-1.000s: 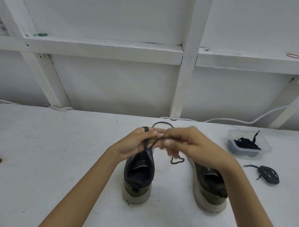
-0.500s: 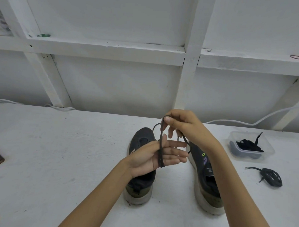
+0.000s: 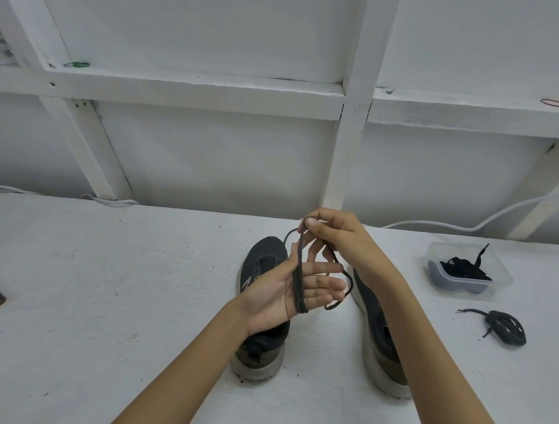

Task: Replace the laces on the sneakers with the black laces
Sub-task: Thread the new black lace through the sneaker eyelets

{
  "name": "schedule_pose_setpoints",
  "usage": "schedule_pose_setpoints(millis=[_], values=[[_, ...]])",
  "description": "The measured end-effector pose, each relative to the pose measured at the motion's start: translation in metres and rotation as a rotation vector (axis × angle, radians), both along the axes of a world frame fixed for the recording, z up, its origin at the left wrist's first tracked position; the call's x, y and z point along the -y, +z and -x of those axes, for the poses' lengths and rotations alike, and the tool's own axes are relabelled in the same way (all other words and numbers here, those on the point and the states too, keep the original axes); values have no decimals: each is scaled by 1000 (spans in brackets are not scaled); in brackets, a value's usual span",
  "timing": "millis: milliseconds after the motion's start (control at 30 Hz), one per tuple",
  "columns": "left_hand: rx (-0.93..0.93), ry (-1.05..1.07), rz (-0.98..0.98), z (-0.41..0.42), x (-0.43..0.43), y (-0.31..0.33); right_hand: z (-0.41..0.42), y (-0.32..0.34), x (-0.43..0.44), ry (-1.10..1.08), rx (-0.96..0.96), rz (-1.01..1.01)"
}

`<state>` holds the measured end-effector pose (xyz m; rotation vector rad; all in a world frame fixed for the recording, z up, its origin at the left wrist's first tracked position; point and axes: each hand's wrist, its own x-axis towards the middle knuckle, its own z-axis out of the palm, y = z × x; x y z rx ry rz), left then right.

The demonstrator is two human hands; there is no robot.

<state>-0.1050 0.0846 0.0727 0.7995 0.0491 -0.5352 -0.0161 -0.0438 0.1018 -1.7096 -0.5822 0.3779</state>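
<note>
Your right hand (image 3: 341,243) pinches the lace (image 3: 298,276) wound round your left hand's (image 3: 268,302) straight fingers (image 3: 323,282) — slacken that pinch and the coil could slip off.

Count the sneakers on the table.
2. The left sneaker stands partly behind the left hand; the right sneaker stands beside it, partly covered by the right arm. No others show.

No legible text; sneaker (image 3: 265,259) logo (image 3: 247,283) too blurred.
</note>
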Motion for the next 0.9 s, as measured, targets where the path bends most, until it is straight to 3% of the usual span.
schedule_pose_setpoints(millis=[900], values=[[297,-207,-167,-7,-6,-11,2,-2,16,72,45,-70]])
